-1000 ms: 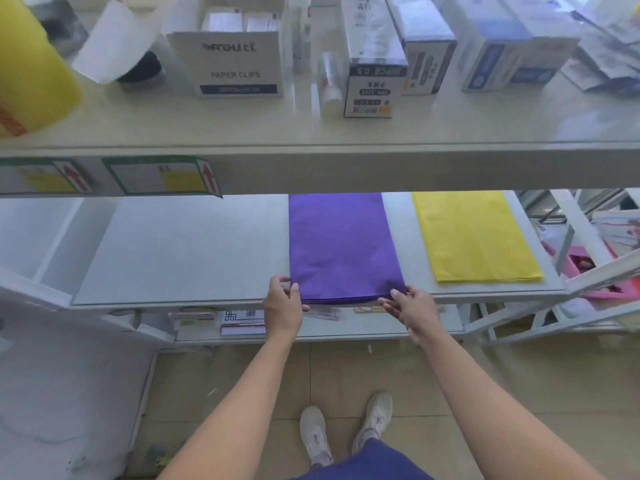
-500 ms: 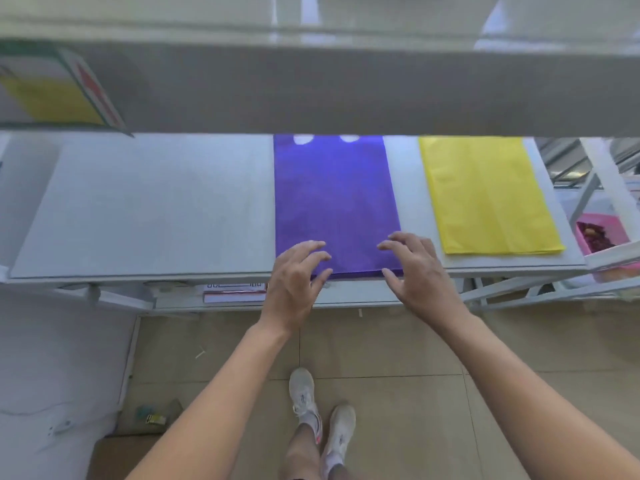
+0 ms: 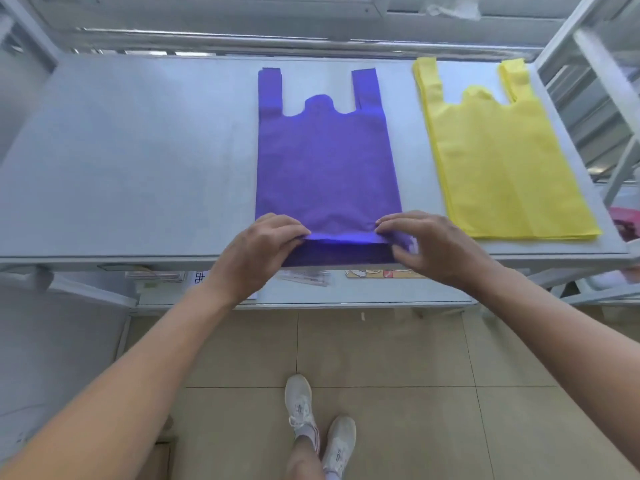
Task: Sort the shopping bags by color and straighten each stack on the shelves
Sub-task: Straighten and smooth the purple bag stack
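A stack of purple shopping bags (image 3: pixel 323 161) lies flat in the middle of the grey shelf (image 3: pixel 131 161), handles pointing away from me. Its near end overhangs the shelf's front edge. My left hand (image 3: pixel 258 252) grips the stack's near left corner, fingers curled over the top. At the near right corner my right hand (image 3: pixel 427 245) grips the stack the same way, thumb below and fingers on top. A stack of yellow shopping bags (image 3: pixel 502 164) lies flat to the right on the same shelf, apart from the purple one.
The shelf's left half is bare. A lower shelf (image 3: pixel 346 294) holds flat packets and papers. White metal frame bars (image 3: pixel 609 81) rise at the right, with a pink basket (image 3: pixel 627 226) behind them. Tiled floor and my white shoes (image 3: pixel 322 424) are below.
The view has dropped below the upper shelf, so the full bags show. Both hands went from resting on the purple stack's top to gripping its near corners at the edge.
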### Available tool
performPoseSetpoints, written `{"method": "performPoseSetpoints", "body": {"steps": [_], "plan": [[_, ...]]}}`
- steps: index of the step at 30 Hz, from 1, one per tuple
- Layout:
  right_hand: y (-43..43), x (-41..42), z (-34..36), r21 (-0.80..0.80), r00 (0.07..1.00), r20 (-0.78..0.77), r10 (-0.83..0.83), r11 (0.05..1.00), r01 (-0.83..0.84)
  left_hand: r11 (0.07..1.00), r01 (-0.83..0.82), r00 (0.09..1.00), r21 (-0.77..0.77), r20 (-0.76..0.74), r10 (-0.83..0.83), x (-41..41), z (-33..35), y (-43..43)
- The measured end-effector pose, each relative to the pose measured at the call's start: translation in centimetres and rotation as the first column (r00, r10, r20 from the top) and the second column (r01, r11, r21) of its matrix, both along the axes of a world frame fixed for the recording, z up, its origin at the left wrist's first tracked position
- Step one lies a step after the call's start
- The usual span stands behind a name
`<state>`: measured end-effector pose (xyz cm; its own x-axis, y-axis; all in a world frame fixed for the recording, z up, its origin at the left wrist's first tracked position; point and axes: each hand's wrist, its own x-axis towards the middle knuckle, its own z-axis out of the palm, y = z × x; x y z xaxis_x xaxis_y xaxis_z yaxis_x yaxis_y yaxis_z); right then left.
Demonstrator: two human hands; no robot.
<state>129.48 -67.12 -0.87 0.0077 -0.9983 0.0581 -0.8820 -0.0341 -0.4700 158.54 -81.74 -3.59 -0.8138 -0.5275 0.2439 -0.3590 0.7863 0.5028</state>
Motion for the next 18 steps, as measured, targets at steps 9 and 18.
{"method": "performPoseSetpoints", "body": {"steps": [9, 18], "plan": [[-0.6, -0.3, 0.0, 0.03, 0.917, 0.313, -0.247, 0.968, 0.25, 0.999, 0.038, 0.995, 0.008, 0.094, -0.039, 0.3, 1.7, -0.6], [-0.8, -1.3, -0.4, 0.148, 0.732, 0.577, -0.363, 0.928, 0.343, 0.963, -0.243, 0.965, 0.12, -0.074, 0.253, 1.2, 1.5, -0.1]]}}
